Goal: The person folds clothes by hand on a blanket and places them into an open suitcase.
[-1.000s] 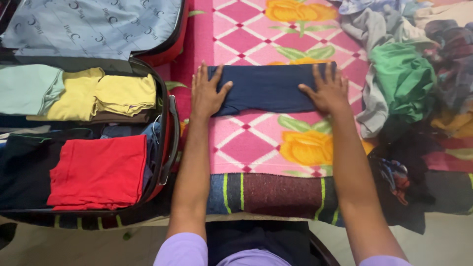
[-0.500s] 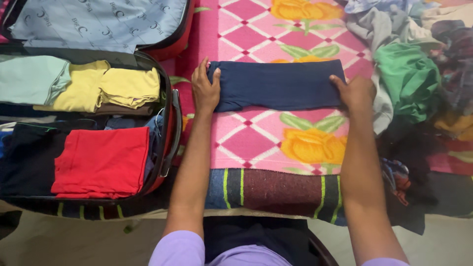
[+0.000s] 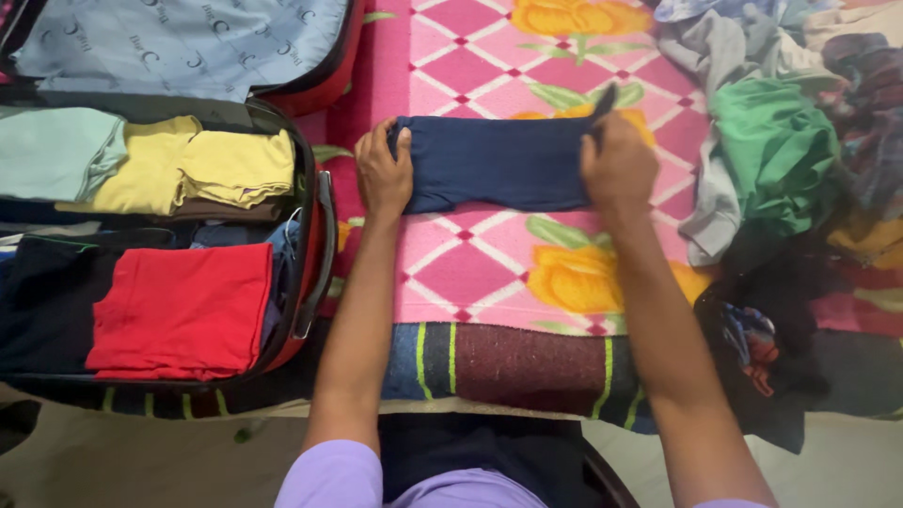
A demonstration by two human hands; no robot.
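L hand (image 3: 384,174) flat on navy cloth (image 3: 499,162), grip apart; R hand (image 3: 616,165) grip pinched on cloth's end, lifted off bed (image 3: 489,273). Suitcase (image 3: 315,245) just L.

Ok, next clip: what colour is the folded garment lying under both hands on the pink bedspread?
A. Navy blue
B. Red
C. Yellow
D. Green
A. The left hand presses one end and the right hand grips the other end of a navy blue garment on the pink bedspread; the red folded piece and the yellow one lie in the open suitcase, and the green one sits in the pile beside the right hand.
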